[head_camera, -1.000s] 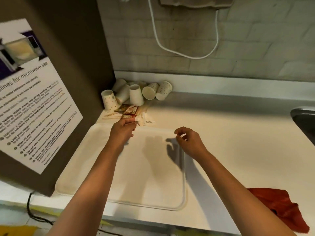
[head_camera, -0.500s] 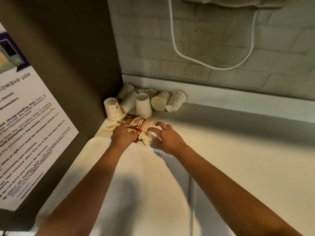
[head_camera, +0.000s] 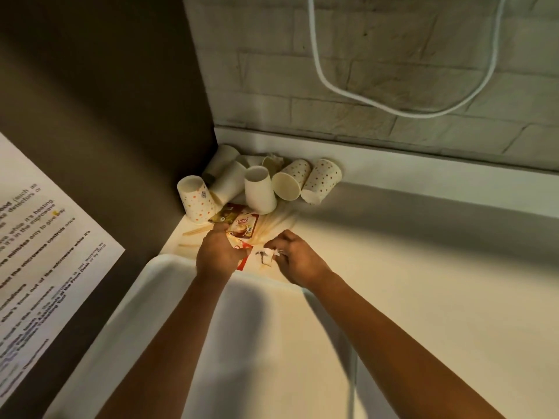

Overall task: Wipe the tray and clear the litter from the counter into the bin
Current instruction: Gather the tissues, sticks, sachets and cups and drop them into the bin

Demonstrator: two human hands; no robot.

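While both your hands work the litter at frame centre, your left hand (head_camera: 218, 254) has its fingers curled onto a red-and-white sachet (head_camera: 242, 257), gripping it at the tray's far edge. Your right hand (head_camera: 295, 256) pinches a crumpled white wrapper scrap (head_camera: 267, 254) just beside that sachet; fingers bent, nearly closed. Both hands sit over bare worktop (head_camera: 423, 282) just past the tray (head_camera: 145, 313), which fills the lower centre, long axis running toward you.

Remaining litter lies up-frame from the hands: a creamer sachet (head_camera: 243, 226) touching the left fingertips, thin wooden stirrers (head_camera: 195, 231) to its left, then the paper cups (head_camera: 260, 189) heaped in the corner against the wall, some tipped over. Left hand is nearer to sachets and stirrers; right is nearer to the spotted cups at the right end. Bin not in view. Judgement: gathering step, early on.
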